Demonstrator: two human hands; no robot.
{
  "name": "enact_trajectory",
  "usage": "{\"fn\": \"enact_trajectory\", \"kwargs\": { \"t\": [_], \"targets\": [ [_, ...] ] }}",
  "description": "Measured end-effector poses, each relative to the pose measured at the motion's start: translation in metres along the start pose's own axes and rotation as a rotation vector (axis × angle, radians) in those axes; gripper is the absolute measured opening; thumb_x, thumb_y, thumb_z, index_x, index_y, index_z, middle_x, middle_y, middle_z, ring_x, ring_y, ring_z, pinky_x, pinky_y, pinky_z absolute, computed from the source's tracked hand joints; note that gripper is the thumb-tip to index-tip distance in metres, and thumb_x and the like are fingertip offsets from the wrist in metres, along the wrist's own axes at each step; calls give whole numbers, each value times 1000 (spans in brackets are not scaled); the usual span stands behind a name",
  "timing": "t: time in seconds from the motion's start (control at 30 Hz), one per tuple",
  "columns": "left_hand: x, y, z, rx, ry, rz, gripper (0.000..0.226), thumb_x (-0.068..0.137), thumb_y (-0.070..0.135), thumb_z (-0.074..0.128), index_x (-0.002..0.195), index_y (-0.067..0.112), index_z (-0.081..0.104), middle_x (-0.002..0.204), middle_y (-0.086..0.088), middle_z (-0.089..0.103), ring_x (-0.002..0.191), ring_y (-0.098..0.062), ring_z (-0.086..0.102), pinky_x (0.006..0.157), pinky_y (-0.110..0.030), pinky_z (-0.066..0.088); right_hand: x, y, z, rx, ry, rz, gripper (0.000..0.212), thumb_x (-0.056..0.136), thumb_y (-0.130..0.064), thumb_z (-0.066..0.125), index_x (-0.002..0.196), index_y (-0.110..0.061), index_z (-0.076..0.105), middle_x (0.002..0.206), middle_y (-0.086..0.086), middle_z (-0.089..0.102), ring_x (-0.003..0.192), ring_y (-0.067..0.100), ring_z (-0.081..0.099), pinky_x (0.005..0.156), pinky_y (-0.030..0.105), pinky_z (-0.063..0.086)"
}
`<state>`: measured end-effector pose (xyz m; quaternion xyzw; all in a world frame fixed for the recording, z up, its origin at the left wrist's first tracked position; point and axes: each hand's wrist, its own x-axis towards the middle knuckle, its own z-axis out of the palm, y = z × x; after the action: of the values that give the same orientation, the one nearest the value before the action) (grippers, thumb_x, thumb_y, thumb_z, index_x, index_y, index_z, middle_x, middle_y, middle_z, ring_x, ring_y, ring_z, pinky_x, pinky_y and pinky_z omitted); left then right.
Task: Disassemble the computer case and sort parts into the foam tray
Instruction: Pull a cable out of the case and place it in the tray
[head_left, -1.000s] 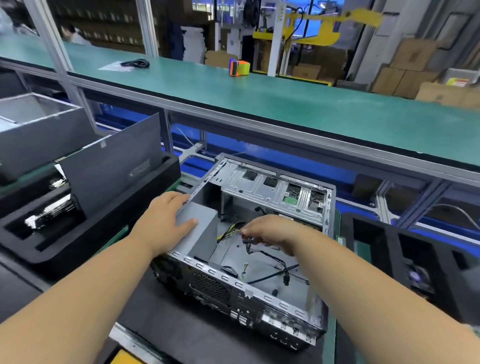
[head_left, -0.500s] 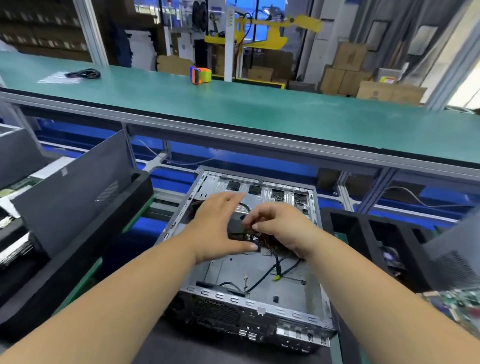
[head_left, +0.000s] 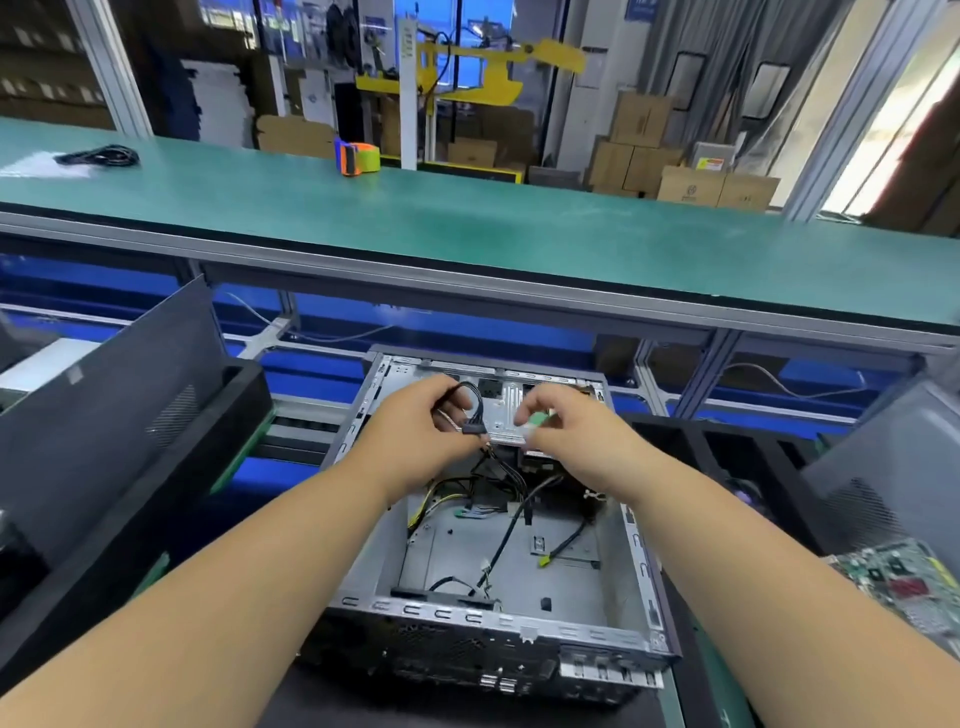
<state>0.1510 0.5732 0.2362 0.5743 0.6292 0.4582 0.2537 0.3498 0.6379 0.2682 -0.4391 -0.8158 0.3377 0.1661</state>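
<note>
Your left hand (head_left: 415, 426) pinches a black cable bundle (head_left: 470, 410) at the frame's centre, above the open case (head_left: 498, 618). Your right hand (head_left: 566, 431) pinches a small green piece (head_left: 537, 420) just beside it. Loose wires lie inside the case, at lower centre. Black foam trays sit at left (head_left: 244, 415) and right (head_left: 748, 457); a circuit board (head_left: 904, 587) lies at the right edge.

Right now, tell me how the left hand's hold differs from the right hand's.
The left hand grips a bundle of black cables ending in a black connector; the right hand pinches a small green piece. Both are raised over the far end of the open computer case.
</note>
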Motion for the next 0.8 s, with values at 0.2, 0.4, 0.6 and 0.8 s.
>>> {"fn": "enact_trajectory", "kwargs": {
  "t": [0.2,0.4,0.6,0.8],
  "targets": [
    [0,-7,-4,-75,-13,-42,26,74,17,83,90,25,63,86,5,58,58,0,42,62,-8,44,12,44,26,-628,-269,57,37,93,-25,62,130,-21,57,130,2,58,113,25,58,92,36,49],
    [0,-13,-2,-66,9,-83,23,79,25,78,96,28,62,90,9,58,65,-6,45,64,-19,50,21,61,45,-689,-209,20,21,88,-37,70,91,-20,58,91,1,59,79,21,56,61,28,41],
    [0,-17,8,-66,-20,-101,24,81,25,75,87,34,54,94,2,66,62,-11,43,61,-23,47,21,63,46,-659,-159,7,27,82,-42,76,81,-21,59,73,-7,50,67,16,52,49,24,31],
    [1,-9,11,-53,95,-110,23,83,30,74,86,29,51,98,14,65,59,-7,46,68,-34,51,15,65,44,-662,-196,20,27,84,-40,73,94,-17,64,93,1,60,83,21,58,63,28,41]
  ]
}}
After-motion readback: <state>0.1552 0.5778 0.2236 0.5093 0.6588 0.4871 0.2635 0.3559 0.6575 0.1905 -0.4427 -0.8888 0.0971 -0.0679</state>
